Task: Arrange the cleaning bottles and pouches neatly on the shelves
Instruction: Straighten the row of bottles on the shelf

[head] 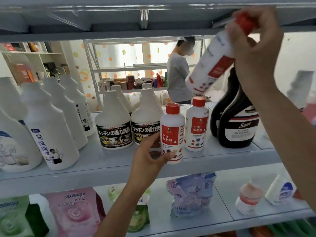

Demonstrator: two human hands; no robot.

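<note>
My left hand (150,156) grips a small white stain-remover bottle (172,132) with a red cap, which stands upright near the front edge of the middle shelf (102,161). A second such bottle (196,125) stands just behind and to the right of it. My right hand (254,48) holds a third one (210,64) by its red-capped top, tilted in the air above the shelf, at upper right. Two dark oil-cleaner bottles (237,124) stand to the right.
Two white bottles with black labels (114,124) and several tall white bottles (51,127) fill the shelf's left. Pouches (75,214), a blue pack (191,195) and small bottles (249,197) lie on the lower shelf. A person (179,71) stands behind the shelving.
</note>
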